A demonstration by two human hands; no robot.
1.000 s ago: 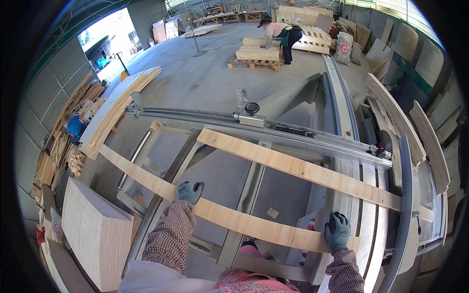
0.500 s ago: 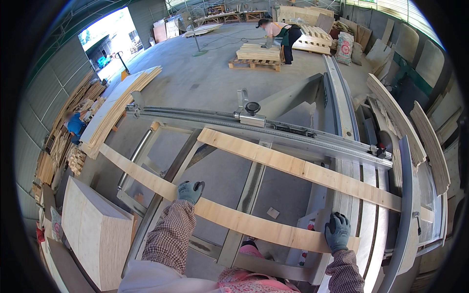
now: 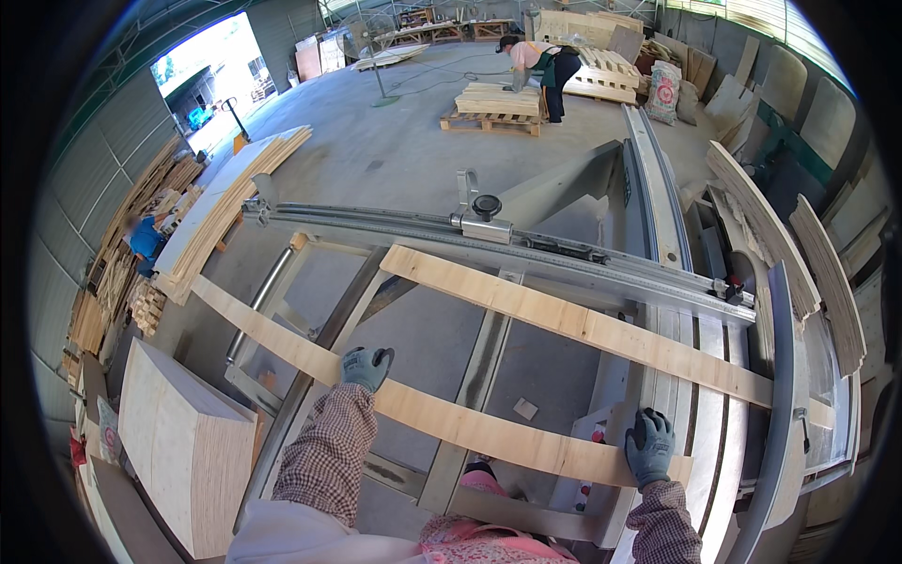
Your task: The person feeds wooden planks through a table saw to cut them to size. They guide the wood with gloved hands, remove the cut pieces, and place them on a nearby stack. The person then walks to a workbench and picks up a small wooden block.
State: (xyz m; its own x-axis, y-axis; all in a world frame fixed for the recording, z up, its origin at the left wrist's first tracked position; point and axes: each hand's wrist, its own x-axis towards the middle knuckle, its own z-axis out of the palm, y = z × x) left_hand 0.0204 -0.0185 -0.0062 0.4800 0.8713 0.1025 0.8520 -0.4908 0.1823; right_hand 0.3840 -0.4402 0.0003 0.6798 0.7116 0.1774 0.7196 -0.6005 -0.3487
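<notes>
A long pale wooden strip (image 3: 489,430) lies across the metal frame of a panel saw's sliding table (image 3: 482,362). My left hand (image 3: 365,368), in a grey-blue glove, grips it left of its middle, the thumb pointing right. At the strip's right end my right hand (image 3: 650,447), gloved alike, has its fingers curled over it. The undersides of both grips are hidden. A second wooden strip (image 3: 573,321) rests farther off, next to the crosscut fence (image 3: 376,224), its right end reaching past the grey guard rail (image 3: 785,376).
A flip stop (image 3: 484,224) sits on the fence. Stacked boards (image 3: 193,479) stand at the near left, and long panels (image 3: 225,207) lie beyond. A co-worker (image 3: 540,68) bends over a wood pile on a pallet (image 3: 489,122); another person (image 3: 146,242) is at far left.
Both of my hands and the two strips stay where they were. The far co-worker's arms have shifted slightly over the pile.
</notes>
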